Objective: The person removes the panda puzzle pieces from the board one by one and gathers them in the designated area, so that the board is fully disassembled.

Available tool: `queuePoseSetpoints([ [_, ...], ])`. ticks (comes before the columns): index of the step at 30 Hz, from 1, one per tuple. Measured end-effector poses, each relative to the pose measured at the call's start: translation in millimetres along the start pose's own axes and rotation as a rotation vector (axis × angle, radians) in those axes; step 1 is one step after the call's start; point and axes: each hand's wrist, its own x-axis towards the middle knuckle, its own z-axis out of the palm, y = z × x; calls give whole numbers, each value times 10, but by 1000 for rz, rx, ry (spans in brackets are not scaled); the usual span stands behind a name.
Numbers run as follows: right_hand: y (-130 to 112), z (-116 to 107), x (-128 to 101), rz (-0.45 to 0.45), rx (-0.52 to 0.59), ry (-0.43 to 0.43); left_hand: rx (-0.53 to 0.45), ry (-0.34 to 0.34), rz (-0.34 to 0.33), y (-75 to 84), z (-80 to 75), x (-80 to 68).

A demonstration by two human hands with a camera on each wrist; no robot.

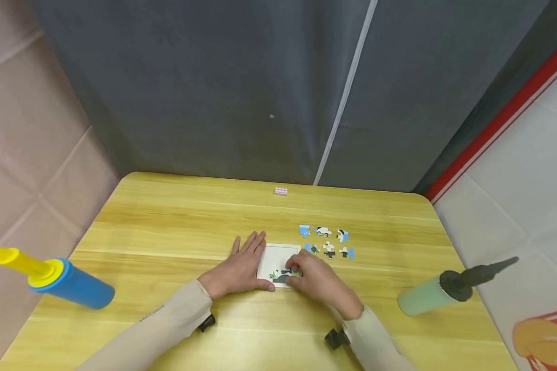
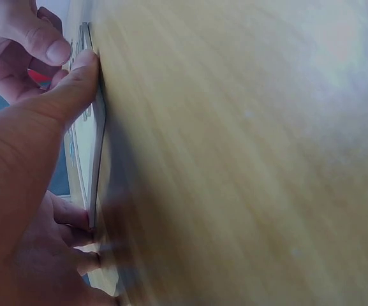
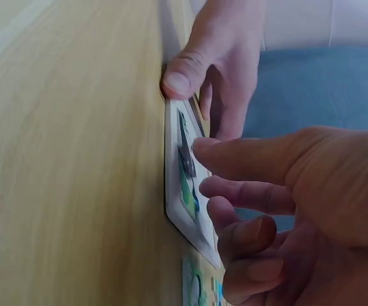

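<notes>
A small white puzzle tray (image 1: pixel 275 253) lies on the table, with panda-and-bamboo pieces (image 1: pixel 278 277) along its near edge. My left hand (image 1: pixel 242 268) rests flat at the tray's left side, fingers spread. Its thumb (image 3: pixel 180 83) presses on the near left corner. From the right, my right hand (image 1: pixel 319 277) reaches over the tray with curled fingers. Thumb and forefinger pinch at a puzzle piece (image 3: pixel 189 191) with green and blue on it, low in the tray; the fingers partly hide it in the head view.
Several loose puzzle pieces (image 1: pixel 328 247) lie in two rows right of the tray. A pink toy brick (image 1: pixel 280 191) sits near the far edge. A blue and yellow pump (image 1: pixel 76 286) lies at the left, a green bottle with a black top (image 1: pixel 424 296) at the right.
</notes>
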Motion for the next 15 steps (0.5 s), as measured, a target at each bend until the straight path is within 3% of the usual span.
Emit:
queuePoseSetpoints([
  [5,-14,50,5,2,-11,-33,11,-12,-2,3,11,11],
  [15,-22,77,24,-13,10,-13,-2,1,0,0,7,-1],
])
